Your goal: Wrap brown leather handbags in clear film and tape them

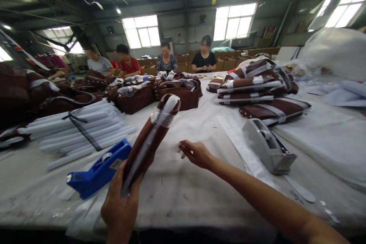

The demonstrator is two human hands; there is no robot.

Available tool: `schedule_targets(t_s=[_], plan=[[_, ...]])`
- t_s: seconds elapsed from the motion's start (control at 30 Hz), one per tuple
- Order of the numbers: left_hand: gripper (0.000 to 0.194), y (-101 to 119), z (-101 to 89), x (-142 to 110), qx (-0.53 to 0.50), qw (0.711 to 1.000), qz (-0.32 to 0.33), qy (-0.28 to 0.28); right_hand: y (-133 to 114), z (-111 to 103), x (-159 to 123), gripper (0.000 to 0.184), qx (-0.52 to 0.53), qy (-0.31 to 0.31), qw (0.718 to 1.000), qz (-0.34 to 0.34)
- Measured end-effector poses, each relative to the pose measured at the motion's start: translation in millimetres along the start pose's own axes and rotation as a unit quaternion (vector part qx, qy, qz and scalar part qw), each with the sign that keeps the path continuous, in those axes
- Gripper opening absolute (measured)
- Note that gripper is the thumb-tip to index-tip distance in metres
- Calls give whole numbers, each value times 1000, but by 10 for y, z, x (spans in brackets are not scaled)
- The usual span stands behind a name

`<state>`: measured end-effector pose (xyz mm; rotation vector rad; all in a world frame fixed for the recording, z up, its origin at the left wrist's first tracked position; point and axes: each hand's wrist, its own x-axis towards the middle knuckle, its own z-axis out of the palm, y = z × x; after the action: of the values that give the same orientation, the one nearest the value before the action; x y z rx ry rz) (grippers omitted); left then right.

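Observation:
My left hand grips the near end of a long brown bag strap. The strap is wrapped in clear film and its far end, padded with white foam, tilts up and away. My right hand is stretched forward over the white table cover. Its fingers are pinched on something small and pale that I cannot make out. A blue tape dispenser lies just left of the strap. A grey tape dispenser stands to the right of my right arm.
A bundle of white foam rolls lies at the left. Brown bags stand mid-table, and wrapped brown pieces are stacked at the right. White strips lie beside the grey dispenser. Several people sit at the far end.

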<state>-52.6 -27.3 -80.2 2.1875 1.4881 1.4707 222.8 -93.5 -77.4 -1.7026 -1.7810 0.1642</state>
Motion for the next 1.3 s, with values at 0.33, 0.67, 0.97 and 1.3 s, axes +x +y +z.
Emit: schedule_targets(t_s=[0.33,0.67,0.97,1.3], plan=[[56,-16,-25,35,-31,999,-43,-8,361,-399,1098,60,293,128,932,170],[56,-72,-20,36,-68,997,-27,-2,914,-167,942,68,128,105,959,228],[56,-62,4,21,-77,997,9,6,459,15,-217,43,-147,-48,988,-28],[55,-62,-39,57,-77,997,22,-6,-27,42,-651,30,-96,-63,989,-88]])
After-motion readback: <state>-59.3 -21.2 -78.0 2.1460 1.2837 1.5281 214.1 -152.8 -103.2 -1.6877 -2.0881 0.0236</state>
